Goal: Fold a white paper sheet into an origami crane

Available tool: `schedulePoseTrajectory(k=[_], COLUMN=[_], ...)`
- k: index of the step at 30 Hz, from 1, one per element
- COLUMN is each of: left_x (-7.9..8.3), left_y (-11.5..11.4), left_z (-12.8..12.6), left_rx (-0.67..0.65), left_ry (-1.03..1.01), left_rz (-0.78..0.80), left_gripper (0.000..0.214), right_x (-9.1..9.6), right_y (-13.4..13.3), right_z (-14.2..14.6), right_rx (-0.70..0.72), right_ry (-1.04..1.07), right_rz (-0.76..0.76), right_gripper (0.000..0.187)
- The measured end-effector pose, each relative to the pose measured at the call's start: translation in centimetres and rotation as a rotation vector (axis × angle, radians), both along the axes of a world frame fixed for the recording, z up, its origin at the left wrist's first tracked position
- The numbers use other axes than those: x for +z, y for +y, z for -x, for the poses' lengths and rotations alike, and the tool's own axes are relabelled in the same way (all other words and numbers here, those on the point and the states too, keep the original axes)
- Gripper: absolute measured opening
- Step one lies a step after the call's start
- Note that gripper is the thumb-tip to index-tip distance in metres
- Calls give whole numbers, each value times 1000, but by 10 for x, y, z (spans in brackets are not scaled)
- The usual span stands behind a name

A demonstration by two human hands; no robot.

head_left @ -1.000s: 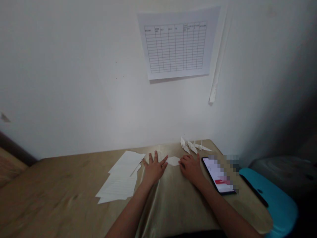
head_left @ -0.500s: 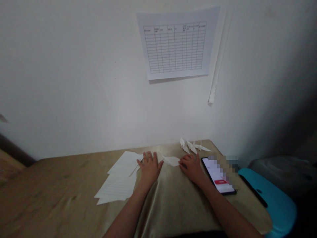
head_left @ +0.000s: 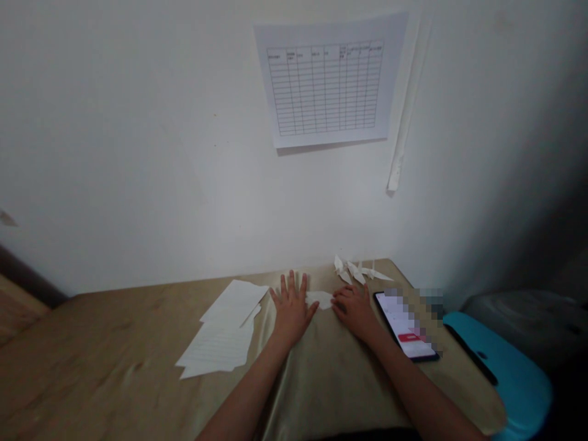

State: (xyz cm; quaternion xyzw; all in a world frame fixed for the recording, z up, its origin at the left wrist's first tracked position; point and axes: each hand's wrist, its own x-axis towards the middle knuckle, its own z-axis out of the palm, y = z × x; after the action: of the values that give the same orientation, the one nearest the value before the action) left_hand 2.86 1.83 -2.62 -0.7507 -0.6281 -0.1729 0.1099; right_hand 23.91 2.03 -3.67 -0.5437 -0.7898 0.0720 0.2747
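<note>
lies on the tan table (head_left: pixel 138 367), between a left hand (head_left: pixel 290 309) with fingers spread and a right hand (head_left: pixel 353 309) with fingers curled; cannot tell if pinching. looks like white paper (head_left: pixel 324 299), small, flat, angular, partly covered at left.

The folded piece (head_left: pixel 324 300) is matt paper, the tablecloth (head_left: pixel 335 373) glossy

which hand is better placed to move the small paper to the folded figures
Right, most likely: the right hand is at the right end of the small paper and close to the folded figures; the left hand is farther from them.
</note>
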Motion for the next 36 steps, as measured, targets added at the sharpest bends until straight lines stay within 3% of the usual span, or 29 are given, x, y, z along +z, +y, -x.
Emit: schedulePoseTrajectory(k=[5, 8, 22, 29, 32, 36], left_x=[1, -1, 1, 2, 3, 3], left_y=[-4, -5, 2, 0, 0, 3], left_z=[-2, -5, 14, 27, 26, 19], left_rx=[-185, -229, -59, -2, -24, -174], left_ry=[9, 21, 63, 66, 61, 11], left_rz=[43, 80, 327, 336, 278, 192], left_gripper=[55, 50, 56, 58, 55, 50], right_x=[2, 3, 9, 6, 4, 1], right_y=[-1, -2, -4, -1, 1, 2], right_z=[1, 2, 1, -1, -2, -3], right_rx=[-6, -13, -43, -50, -39, -13], right_ry=[-9, -27, -63, -71, -81, -48], right_rz=[-1, -8, 4, -4, -5, -11], right_gripper=[18, 19, 21, 19, 17, 15])
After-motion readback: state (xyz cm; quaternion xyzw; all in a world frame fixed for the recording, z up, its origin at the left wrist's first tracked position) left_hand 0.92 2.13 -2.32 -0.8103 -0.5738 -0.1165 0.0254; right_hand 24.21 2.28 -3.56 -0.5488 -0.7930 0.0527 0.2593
